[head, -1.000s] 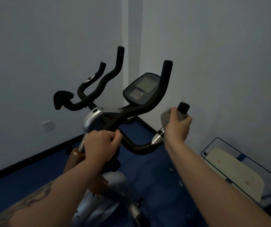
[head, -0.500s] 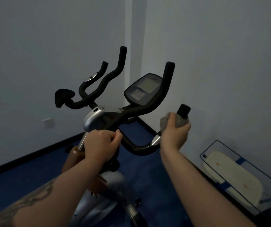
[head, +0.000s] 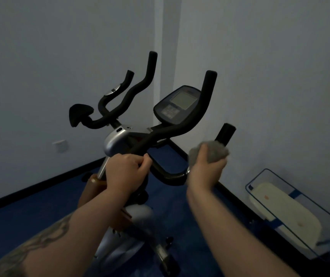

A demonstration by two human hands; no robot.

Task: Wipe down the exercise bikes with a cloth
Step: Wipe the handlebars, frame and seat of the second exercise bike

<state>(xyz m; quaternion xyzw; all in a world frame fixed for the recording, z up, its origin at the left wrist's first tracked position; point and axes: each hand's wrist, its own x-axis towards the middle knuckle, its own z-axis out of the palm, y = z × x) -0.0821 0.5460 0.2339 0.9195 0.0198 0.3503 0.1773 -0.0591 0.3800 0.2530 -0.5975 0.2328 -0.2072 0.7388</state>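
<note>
An exercise bike (head: 124, 144) stood in the corner of a room with pale walls and a blue floor (head: 30, 212). Its black handlebars (head: 172, 130) branched upward on both sides of a small console (head: 177, 105) with a grey screen. The left hand (head: 125, 173) was wrapped in a closed grip around the near bar just below the silver housing, fingers curled over the top. The right hand (head: 205, 168) held a bunched grey cloth (head: 213, 151) in a closed grip, pressed around the lower right handle; the black end of that handle (head: 225, 133) stuck out above the cloth, tilted up and to the right. The right hand and forearm looked slightly blurred. The left forearm carried a dark tattoo. On the floor against the right wall, well apart from the bike, sat a clear plastic bin (head: 260, 176) with blue edges, holding something pale and flat. A white wall socket (head: 60, 144) sat low on the left wall.
</note>
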